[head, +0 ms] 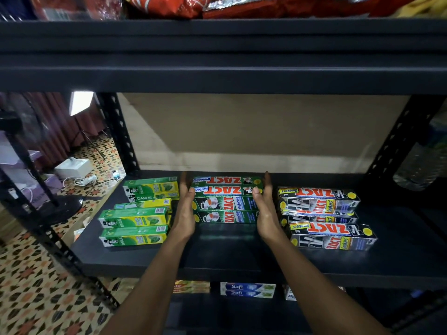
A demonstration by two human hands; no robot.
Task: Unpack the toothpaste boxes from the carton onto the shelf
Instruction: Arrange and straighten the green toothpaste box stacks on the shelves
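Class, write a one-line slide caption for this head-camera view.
Both hands, left and right, flank a stack of green Zact boxes on the shelf, between Darlie boxes and silver Zact boxes.

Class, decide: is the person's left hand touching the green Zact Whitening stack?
Touching. The head view shows the left hand flat against the left end of the green Zact Whitening stack, no gap visible.

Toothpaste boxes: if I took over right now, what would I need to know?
Left hand and right hand: flat, open, pressing the ends of the green Zact Whitening stack mid-shelf.
Darlie boxes sit left, silver Zact Smokers boxes right, all on the black shelf.
Done: three groups shelved.
Left: square up the middle stack. The carton is out of view, so I cannot tell what remains.
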